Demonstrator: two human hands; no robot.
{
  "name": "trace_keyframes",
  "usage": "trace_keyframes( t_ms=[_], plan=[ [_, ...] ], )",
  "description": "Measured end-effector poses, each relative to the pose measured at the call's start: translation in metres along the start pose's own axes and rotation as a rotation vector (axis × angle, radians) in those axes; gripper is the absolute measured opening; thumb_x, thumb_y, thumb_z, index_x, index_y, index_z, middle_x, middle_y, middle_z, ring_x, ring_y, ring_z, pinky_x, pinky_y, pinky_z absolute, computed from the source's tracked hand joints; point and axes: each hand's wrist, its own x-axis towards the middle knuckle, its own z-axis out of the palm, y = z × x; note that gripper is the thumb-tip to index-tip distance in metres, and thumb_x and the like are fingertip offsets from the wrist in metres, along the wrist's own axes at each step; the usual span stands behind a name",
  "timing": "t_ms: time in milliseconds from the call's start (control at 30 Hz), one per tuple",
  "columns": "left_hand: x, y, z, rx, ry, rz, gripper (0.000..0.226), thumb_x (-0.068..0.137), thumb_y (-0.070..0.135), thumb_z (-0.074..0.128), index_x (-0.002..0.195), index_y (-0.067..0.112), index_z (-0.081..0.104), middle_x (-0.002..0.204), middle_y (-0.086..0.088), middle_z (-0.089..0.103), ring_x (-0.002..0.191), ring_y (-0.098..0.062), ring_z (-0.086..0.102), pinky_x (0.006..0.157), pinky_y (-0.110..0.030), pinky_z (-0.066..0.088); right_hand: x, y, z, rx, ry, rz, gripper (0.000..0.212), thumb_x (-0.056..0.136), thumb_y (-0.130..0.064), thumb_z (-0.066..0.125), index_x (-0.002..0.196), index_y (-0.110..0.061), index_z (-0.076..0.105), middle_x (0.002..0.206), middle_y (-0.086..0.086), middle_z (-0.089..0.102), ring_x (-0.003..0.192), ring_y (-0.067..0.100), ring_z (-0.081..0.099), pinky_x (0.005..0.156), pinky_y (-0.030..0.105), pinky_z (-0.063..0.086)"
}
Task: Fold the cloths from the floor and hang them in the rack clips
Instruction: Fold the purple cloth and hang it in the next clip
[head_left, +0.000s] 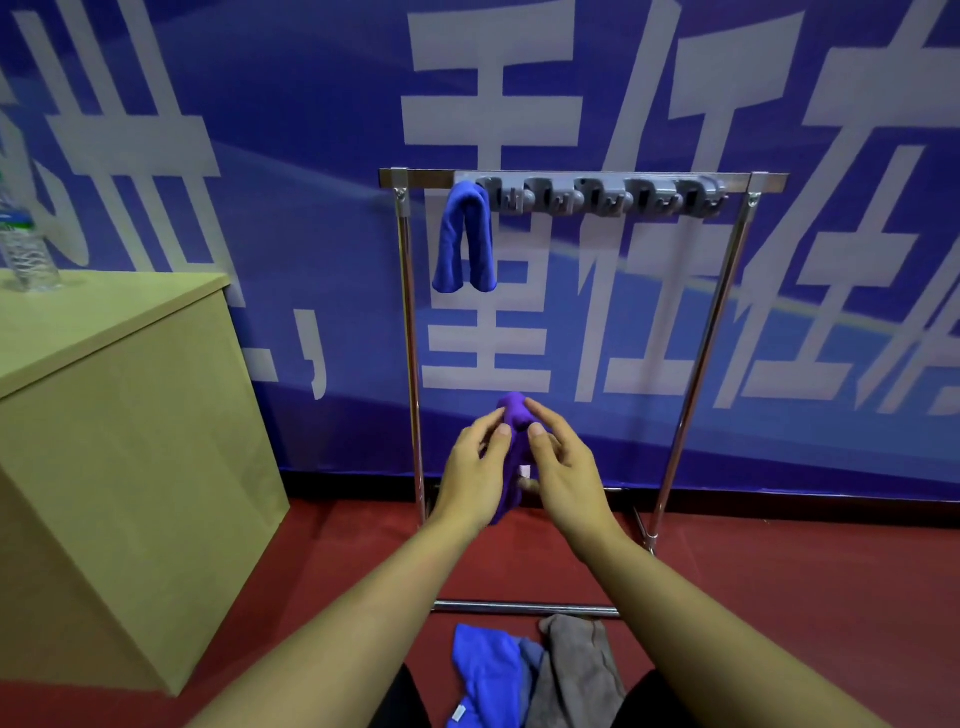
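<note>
Purple cloth (511, 441): centre frame, folded narrow, pinched between left hand (475, 475) and right hand (563, 475), fingers curled on it. Blue cloth (464, 239): hung at rack (670, 179) top left. Blue floor cloth (485, 670), grey cloth (574, 670): bottom centre.

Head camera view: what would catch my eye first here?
Two hands, the left hand and right hand, hold a folded purple cloth at centre, before a metal rack. A blue cloth hangs from the rack's left end, and more cloths lie on the red floor below.
</note>
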Motion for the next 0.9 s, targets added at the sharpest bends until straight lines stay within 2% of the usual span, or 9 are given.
trace_keyframes(
  t_ms=[67,133,233,367,467,567,733,833,900],
  plan=[
    [-0.002,0.003,0.001,0.020,-0.028,0.000,0.037,0.104,0.032,0.051,0.141,0.032,0.056,0.134,0.012,0.058,0.121,0.000,0.056,0.094,-0.009,0.041,0.003,0.000,-0.002,-0.032,0.014,0.002,0.033,0.104,-0.032,0.047,0.134,-0.039,0.058,0.104,-0.004,0.073,0.101,0.018,0.069,0.081,0.045,0.062],
    [-0.003,0.001,0.003,0.057,-0.068,0.026,0.041,0.105,0.029,0.050,0.146,0.032,0.051,0.136,0.014,0.056,0.123,0.002,0.053,0.091,-0.006,0.038,0.007,0.001,-0.004,-0.039,0.033,0.013,0.032,0.104,-0.031,0.047,0.133,-0.039,0.060,0.102,-0.011,0.074,0.101,0.013,0.070,0.081,0.044,0.062],
    [0.003,-0.002,0.005,0.112,-0.082,0.074,0.045,0.105,0.024,0.050,0.149,0.034,0.047,0.139,0.014,0.055,0.125,0.003,0.052,0.100,-0.014,0.038,0.012,0.001,-0.008,-0.030,0.018,0.039,0.033,0.104,-0.030,0.049,0.135,-0.037,0.059,0.108,-0.016,0.073,0.103,0.004,0.069,0.088,0.044,0.060],
    [0.018,0.007,0.010,0.155,-0.047,0.111,0.041,0.105,0.025,0.049,0.144,0.032,0.054,0.139,0.011,0.061,0.128,-0.003,0.055,0.110,-0.030,0.044,0.027,-0.004,-0.013,-0.113,0.027,-0.001,0.036,0.103,-0.026,0.052,0.137,-0.035,0.057,0.127,-0.013,0.068,0.118,0.001,0.062,0.105,0.040,0.051],
    [0.035,0.028,0.012,0.190,-0.049,0.119,0.039,0.106,0.024,0.046,0.142,0.031,0.057,0.134,0.012,0.066,0.123,-0.005,0.059,0.104,-0.026,0.046,0.050,-0.015,-0.021,-0.170,0.081,-0.023,0.034,0.103,-0.022,0.050,0.135,-0.030,0.060,0.124,-0.013,0.069,0.116,0.000,0.062,0.105,0.037,0.050],
    [0.057,0.051,0.014,0.227,0.001,0.162,0.036,0.106,0.023,0.045,0.137,0.030,0.061,0.127,0.009,0.070,0.118,-0.009,0.063,0.101,-0.031,0.049,0.076,-0.035,-0.029,-0.262,0.118,-0.070,0.031,0.103,-0.024,0.049,0.130,-0.030,0.063,0.118,-0.015,0.071,0.110,-0.003,0.063,0.099,0.027,0.051],
    [0.097,0.087,0.019,0.352,0.110,0.218,0.030,0.107,0.029,0.038,0.127,0.032,0.060,0.113,0.007,0.072,0.107,-0.017,0.065,0.088,-0.039,0.051,0.122,-0.065,-0.036,-0.366,0.144,-0.155,0.024,0.104,-0.025,0.047,0.118,-0.029,0.066,0.099,-0.022,0.069,0.094,-0.011,0.062,0.075,0.004,0.043],
    [0.120,0.109,0.019,0.464,0.134,0.281,0.023,0.108,0.030,0.037,0.127,0.032,0.049,0.097,0.000,0.070,0.087,-0.023,0.065,0.065,-0.036,0.044,0.153,-0.082,-0.040,-0.392,0.158,-0.184,0.025,0.105,-0.023,0.046,0.120,-0.021,0.065,0.096,-0.022,0.066,0.088,-0.019,0.059,0.071,-0.001,0.041],
    [0.137,0.125,0.017,0.501,0.166,0.335,0.012,0.107,0.025,0.039,0.117,0.031,0.042,0.090,-0.002,0.067,0.074,-0.024,0.063,0.055,-0.038,0.042,0.174,-0.094,-0.041,-0.408,0.161,-0.198,0.025,0.105,-0.024,0.045,0.122,-0.022,0.064,0.093,-0.019,0.066,0.079,-0.014,0.061,0.066,0.001,0.044]
  ],
)
